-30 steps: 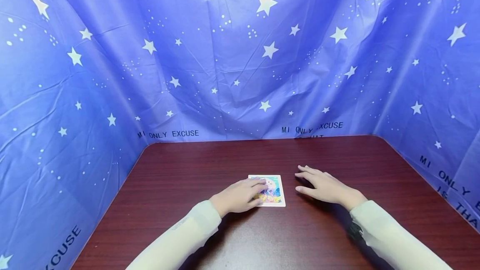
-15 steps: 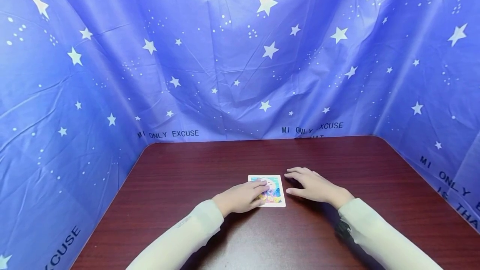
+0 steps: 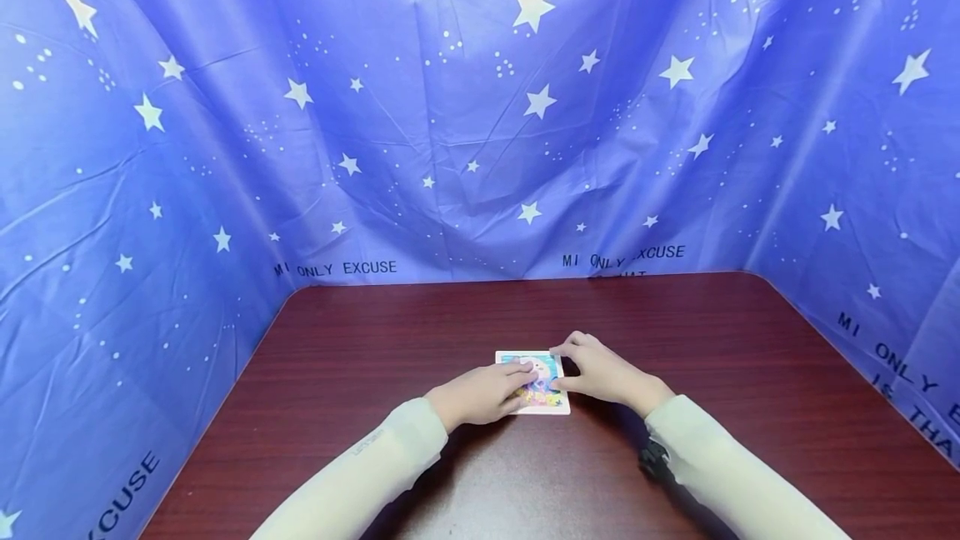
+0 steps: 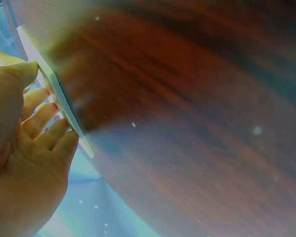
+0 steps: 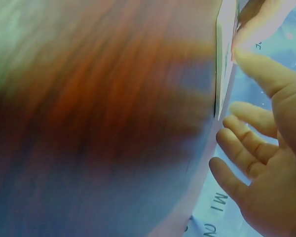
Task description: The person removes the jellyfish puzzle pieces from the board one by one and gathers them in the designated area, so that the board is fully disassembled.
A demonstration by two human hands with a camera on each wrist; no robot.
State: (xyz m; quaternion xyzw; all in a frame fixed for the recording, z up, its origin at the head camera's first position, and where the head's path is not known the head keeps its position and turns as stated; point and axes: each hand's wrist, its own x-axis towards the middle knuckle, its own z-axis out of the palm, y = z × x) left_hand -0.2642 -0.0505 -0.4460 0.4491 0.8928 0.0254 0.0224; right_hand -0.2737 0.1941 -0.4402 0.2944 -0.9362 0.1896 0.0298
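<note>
A thin square picture board with a white border and a bright blue, pink and yellow print lies flat on the dark red-brown table. My left hand rests on its left part with the fingers laid over the print and hides that side. At the right edge is my right hand, its thumb and index fingertip over the border. In the left wrist view the board's pale edge runs along the fingertips. The right wrist view has my thumb at the board, with the other fingers loosely bent beside it.
The wood-grain table spreads around the board on all sides. Blue cloth printed with white stars and lettering hangs behind it and at both sides. A black band shows under my right sleeve.
My right hand has moved left, from beside the board to its right edge, where thumb and index finger now lie over the border. The left hand and the board have hardly moved.
</note>
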